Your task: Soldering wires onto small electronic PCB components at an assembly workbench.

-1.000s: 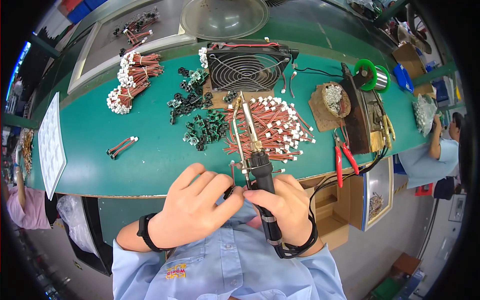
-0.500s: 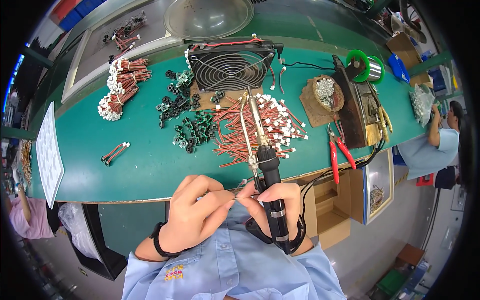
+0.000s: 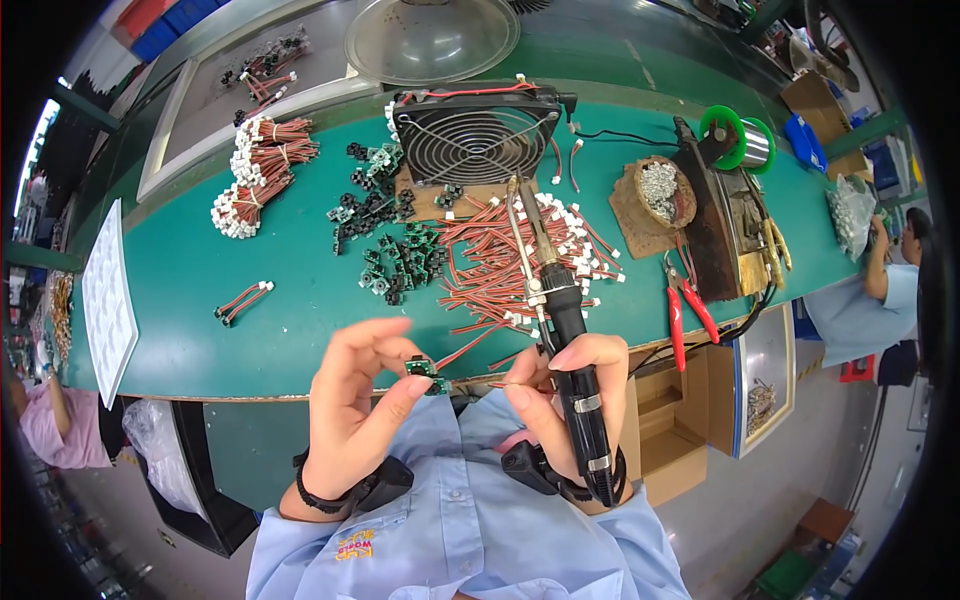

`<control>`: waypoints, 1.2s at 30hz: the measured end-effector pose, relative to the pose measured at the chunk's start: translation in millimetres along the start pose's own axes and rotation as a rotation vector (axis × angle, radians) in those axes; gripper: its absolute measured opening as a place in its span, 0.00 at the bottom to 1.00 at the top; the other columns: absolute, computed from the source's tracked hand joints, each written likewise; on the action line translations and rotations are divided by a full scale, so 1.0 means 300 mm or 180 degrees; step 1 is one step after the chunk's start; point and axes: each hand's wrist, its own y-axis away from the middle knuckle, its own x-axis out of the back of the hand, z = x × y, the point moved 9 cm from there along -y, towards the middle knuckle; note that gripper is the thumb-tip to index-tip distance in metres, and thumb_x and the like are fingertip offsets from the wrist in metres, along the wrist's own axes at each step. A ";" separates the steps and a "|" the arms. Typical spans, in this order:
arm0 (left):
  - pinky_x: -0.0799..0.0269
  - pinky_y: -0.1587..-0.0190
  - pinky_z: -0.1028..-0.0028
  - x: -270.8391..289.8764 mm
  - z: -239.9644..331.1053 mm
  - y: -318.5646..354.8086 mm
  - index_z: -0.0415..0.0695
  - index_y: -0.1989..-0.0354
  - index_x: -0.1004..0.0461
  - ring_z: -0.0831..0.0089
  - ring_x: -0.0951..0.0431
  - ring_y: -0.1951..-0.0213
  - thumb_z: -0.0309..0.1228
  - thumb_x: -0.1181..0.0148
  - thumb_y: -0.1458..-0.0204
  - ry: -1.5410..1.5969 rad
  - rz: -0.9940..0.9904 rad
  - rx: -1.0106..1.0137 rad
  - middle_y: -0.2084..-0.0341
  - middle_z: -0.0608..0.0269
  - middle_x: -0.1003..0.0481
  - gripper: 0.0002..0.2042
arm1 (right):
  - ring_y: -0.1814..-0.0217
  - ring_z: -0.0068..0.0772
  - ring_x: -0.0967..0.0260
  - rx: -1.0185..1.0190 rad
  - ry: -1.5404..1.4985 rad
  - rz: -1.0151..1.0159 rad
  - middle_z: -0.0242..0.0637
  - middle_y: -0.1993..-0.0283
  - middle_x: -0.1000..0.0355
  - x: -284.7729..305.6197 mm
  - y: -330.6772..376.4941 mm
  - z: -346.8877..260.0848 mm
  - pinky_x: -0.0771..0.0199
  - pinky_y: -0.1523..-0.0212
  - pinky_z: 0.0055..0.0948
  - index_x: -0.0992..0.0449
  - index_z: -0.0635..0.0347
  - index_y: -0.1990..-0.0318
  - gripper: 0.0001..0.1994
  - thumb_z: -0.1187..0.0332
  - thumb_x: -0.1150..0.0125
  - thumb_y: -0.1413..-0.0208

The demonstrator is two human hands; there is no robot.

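Near the table's front edge, my left hand [image 3: 355, 405] pinches a small green circuit board [image 3: 428, 372] with a black part between thumb and fingers. A red wire [image 3: 462, 350] runs from beside the board toward the pile. My right hand [image 3: 572, 395] is wrapped round a black soldering iron [image 3: 566, 312], its metal tip pointing away over the wires and a thin tube strapped alongside. The right thumb and a finger also pinch a thin reddish strand [image 3: 498, 385]. A gap separates the two hands. Beyond them lie red-brown wires with white connectors [image 3: 480, 270] and loose green-and-black boards [image 3: 405, 262].
A black fan [image 3: 478, 140] stands behind the piles. Bundled wires [image 3: 262, 170] and a white tray [image 3: 108, 305] lie left. To the right are red-handled pliers [image 3: 676, 325], a round dish of metal bits [image 3: 665, 190] and a solder spool [image 3: 755, 145]. Another person [image 3: 870, 290] sits far right.
My hands were close together at a thin strand; they have moved apart. The left hand has opened out to the left and now shows the circuit board. The iron stays in my right hand.
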 end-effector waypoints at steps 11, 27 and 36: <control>0.34 0.62 0.78 0.009 0.017 -0.011 0.35 0.60 0.32 0.76 0.30 0.65 0.20 0.43 0.53 0.0104 -0.0360 -0.0140 0.66 0.58 0.30 0.11 | 0.74 0.26 0.30 0.0504 0.0733 -0.0636 0.45 0.74 0.31 -0.085 -0.037 -0.078 0.29 0.75 0.21 0.44 0.59 0.59 0.20 0.84 0.40 0.54; 0.35 0.56 0.73 -0.049 -0.162 0.008 0.38 0.54 0.32 0.73 0.30 0.59 0.29 0.46 0.46 0.2698 -0.0827 0.1271 0.60 0.60 0.29 0.13 | 0.74 0.18 0.31 0.0307 0.0658 -0.0706 0.41 0.69 0.30 -0.162 -0.039 -0.080 0.32 0.77 0.16 0.41 0.59 0.60 0.18 0.83 0.39 0.55; 0.35 0.54 0.73 -0.072 -0.155 0.014 0.39 0.54 0.32 0.74 0.30 0.57 0.30 0.47 0.45 0.2923 -0.1030 0.1299 0.59 0.62 0.29 0.12 | 0.72 0.29 0.28 0.0181 0.0302 -0.0277 0.36 0.69 0.28 -0.133 -0.032 -0.061 0.30 0.70 0.24 0.32 0.61 0.63 0.17 0.83 0.35 0.63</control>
